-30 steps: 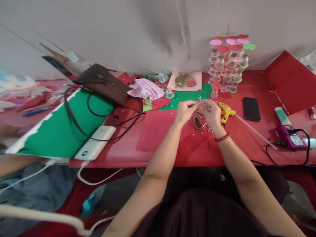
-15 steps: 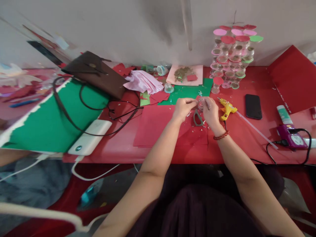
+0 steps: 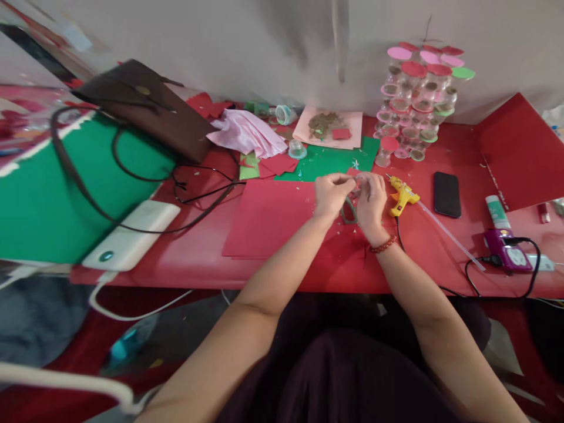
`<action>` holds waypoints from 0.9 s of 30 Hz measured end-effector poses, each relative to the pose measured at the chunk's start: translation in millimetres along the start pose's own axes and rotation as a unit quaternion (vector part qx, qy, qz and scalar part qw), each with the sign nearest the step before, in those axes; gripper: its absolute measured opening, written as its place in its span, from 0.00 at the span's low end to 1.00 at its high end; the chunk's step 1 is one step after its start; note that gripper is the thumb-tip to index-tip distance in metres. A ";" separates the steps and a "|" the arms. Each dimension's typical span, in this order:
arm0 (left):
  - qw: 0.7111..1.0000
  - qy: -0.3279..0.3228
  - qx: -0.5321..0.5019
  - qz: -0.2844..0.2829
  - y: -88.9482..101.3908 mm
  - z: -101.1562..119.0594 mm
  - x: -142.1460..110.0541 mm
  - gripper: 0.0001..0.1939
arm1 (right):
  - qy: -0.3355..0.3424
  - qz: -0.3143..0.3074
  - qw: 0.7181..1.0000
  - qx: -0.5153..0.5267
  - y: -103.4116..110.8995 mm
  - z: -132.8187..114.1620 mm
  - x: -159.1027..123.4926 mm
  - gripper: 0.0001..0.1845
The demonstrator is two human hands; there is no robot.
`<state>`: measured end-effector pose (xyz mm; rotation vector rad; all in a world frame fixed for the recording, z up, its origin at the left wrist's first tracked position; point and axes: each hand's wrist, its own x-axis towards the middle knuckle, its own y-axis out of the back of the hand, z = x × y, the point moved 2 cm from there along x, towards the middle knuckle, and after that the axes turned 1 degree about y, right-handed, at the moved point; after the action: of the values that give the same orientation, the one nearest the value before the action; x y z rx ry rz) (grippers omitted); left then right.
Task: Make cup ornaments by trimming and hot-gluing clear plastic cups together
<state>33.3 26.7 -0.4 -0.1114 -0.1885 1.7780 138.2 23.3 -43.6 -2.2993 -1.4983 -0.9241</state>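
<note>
My left hand (image 3: 331, 192) and my right hand (image 3: 371, 197) meet above the red paper (image 3: 268, 217), fingers pinched together. Between the fingertips is a small see-through plastic piece (image 3: 358, 184), mostly hidden; it resembles the little cups in the stack. My right hand steadies it from the right side, and my left thumb and forefinger touch its left edge. Just under the hands lies a pair of scissors, with a dark grey-green handle loop (image 3: 349, 211) showing. A yellow glue gun (image 3: 402, 195) with a long glue stick rests to the right of my right hand.
A stack of see-through cups with coloured discs (image 3: 414, 100) stands by the wall. Rightward are a black phone (image 3: 446, 194), a glue tube (image 3: 497, 211) and a purple power socket (image 3: 506, 249). Leftward lie pink cloth (image 3: 249, 134), a brown bag (image 3: 150, 111) and a white power bank (image 3: 132, 235).
The view has shifted slightly. My hands have come closer together, and the right fingers now cover more of the see-through piece. The things on the table stay put.
</note>
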 end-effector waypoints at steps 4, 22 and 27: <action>0.999 -0.029 -0.007 -0.012 -1.5 -0.8 -3.5 0.02 | 0.022 0.025 0.999 0.006 1.4 -9.7 -0.9 0.13; 0.999 -0.039 0.016 0.002 -4.2 1.0 -13.5 0.04 | 0.012 0.034 0.999 0.001 2.7 -18.0 2.5 0.17; 0.994 -0.073 0.062 0.042 5.5 -2.1 -2.3 0.03 | 0.036 0.048 0.998 -0.016 6.5 -25.0 -4.5 0.17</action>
<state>29.0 23.4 -3.6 0.1028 -0.1801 1.8780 133.4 4.2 -26.4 -2.3118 -1.3428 -1.0003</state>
